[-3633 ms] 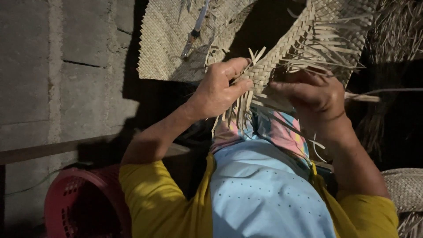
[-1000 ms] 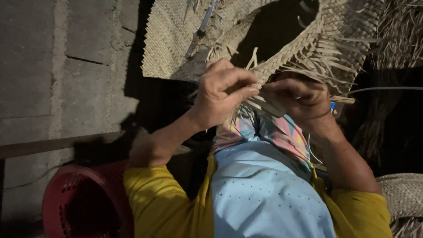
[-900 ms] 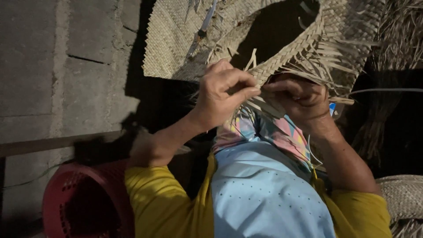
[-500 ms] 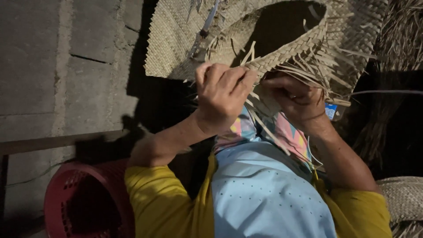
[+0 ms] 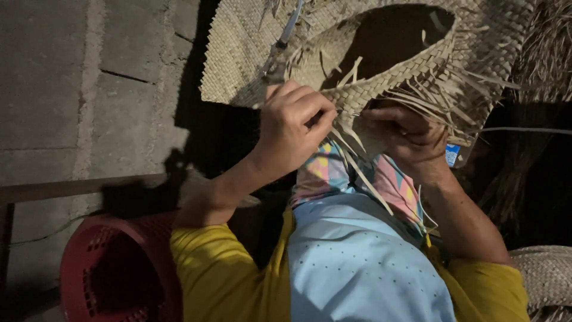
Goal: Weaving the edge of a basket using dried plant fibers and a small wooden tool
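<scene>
A half-woven straw basket (image 5: 381,77) of flat pale strips lies tilted over my lap, its dark opening facing me and loose strip ends sticking out along the rim. My left hand (image 5: 292,128) is curled on the near rim, pinching loose straw strips (image 5: 357,170) that trail down over my patterned clothing. My right hand (image 5: 408,140) grips the same rim a little to the right, fingers folded over the weave. A thin blue-handled tool (image 5: 289,30) rests on the woven mat part at the top.
A red perforated plastic basket (image 5: 113,271) stands at lower left beside a wooden rail (image 5: 77,188). Grey concrete floor (image 5: 71,89) fills the left. Another woven piece (image 5: 545,274) lies at lower right, with dry straw bundles (image 5: 554,42) at upper right.
The basket has shifted up and turned, showing more of its dark opening. My left hand has closed tighter on the rim strips and both hands moved slightly upward.
</scene>
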